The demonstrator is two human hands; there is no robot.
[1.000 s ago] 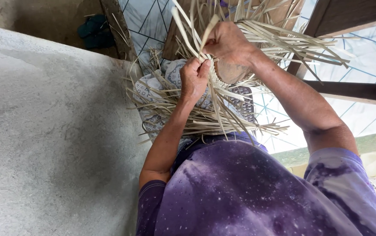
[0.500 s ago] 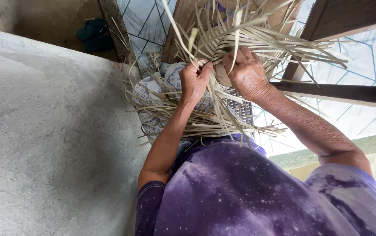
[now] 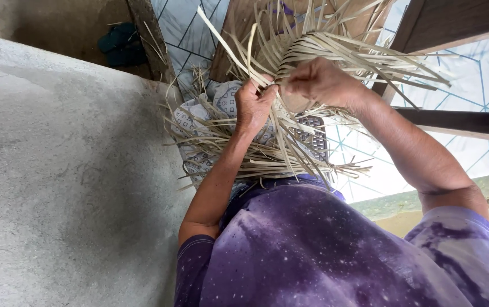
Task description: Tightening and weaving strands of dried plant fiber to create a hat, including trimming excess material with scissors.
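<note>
Since half a second ago, the right hand (image 3: 321, 82) has drawn in toward the left hand (image 3: 254, 105), so the knuckles now nearly meet. Seen from the head camera, both hands are closed on pale palm strips (image 3: 312, 54) of a half-woven piece (image 3: 290, 102) held over the lap, the left pinching narrow, the right curled around the woven part. Loose strip ends fan outward above a patterned cloth (image 3: 224, 102). A grey concrete slab (image 3: 56, 170) lies left; a purple shirt (image 3: 324, 250) fills the lower edge.
</note>
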